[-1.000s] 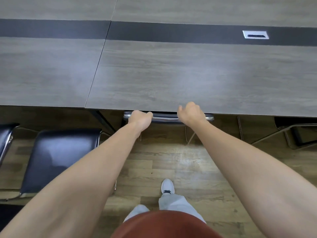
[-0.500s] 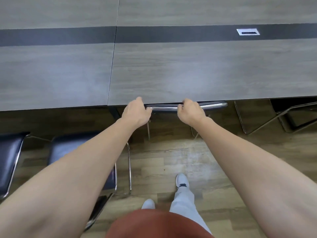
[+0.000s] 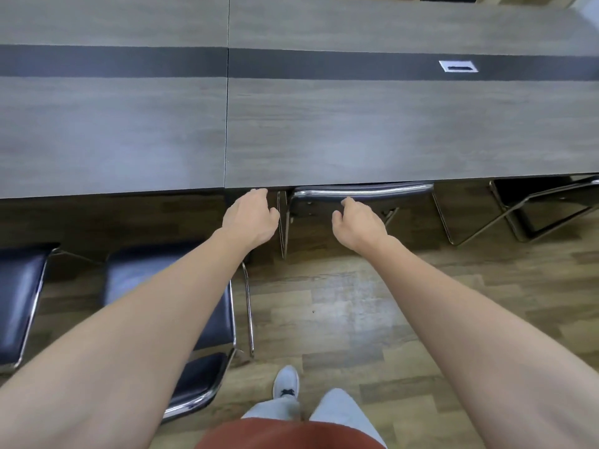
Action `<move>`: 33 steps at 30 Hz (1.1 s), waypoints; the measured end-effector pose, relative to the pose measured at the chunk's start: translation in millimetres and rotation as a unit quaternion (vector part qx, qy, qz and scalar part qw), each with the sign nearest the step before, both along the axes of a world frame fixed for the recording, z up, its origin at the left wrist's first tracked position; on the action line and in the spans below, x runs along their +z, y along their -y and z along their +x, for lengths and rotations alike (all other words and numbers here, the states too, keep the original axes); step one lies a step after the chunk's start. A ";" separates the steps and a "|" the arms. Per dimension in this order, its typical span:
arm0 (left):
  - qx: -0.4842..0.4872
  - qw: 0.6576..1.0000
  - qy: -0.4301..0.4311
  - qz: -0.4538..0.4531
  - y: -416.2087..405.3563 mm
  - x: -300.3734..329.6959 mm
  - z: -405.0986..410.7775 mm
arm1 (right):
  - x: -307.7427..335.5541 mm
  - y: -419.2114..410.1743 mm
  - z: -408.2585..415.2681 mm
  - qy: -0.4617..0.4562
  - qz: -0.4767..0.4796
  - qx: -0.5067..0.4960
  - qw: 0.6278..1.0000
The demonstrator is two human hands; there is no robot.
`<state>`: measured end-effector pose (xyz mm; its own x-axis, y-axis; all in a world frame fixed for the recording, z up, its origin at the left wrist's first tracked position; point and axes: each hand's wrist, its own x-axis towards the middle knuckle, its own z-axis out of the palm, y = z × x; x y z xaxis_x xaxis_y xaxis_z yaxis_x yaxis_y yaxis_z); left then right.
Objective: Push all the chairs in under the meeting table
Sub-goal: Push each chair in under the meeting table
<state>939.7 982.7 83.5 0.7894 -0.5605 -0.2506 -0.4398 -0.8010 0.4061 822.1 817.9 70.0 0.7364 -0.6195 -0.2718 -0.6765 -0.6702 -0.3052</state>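
The chair in front (image 3: 361,192) is tucked under the meeting table (image 3: 356,131); only the top of its back shows, a dark strip with a shiny edge that runs left to right along the table's near edge. Both hands are off it. The right hand (image 3: 358,222) hangs just below that strip with loose, bent fingers and holds nothing. The left hand (image 3: 251,217) is just left of the chair's back, near the table edge, with loose fingers too, and it holds nothing. So this chair looks done. The next chair (image 3: 168,306) lies to the left and nearer the person. It is still out from the table, with its dark seat showing, partly hidden by the left arm. Its back looks to be the dark curved part low down near the person's legs, so it would be pushed away, toward the table. The left hand is nearer to it. One more seat (image 3: 19,299) sits out at the far left.
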 end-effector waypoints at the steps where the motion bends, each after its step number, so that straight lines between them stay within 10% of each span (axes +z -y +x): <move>1: 0.003 1.000 -0.002 0.000 -5.9 0.0 -1.8 | 0.2 -4.7 -1.9 -0.001 -0.002 0.001 1.000; 33: 0.062 0.996 0.002 0.059 -252.7 -38.2 -229.7 | -38.7 -234.2 -206.4 0.020 0.054 0.038 0.998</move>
<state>710.0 1235.4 45.3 0.8521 -0.4252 -0.3051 -0.3359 -0.8914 0.3043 615.7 1052.1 31.3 0.7922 -0.5302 -0.3023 -0.6103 -0.6813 -0.4042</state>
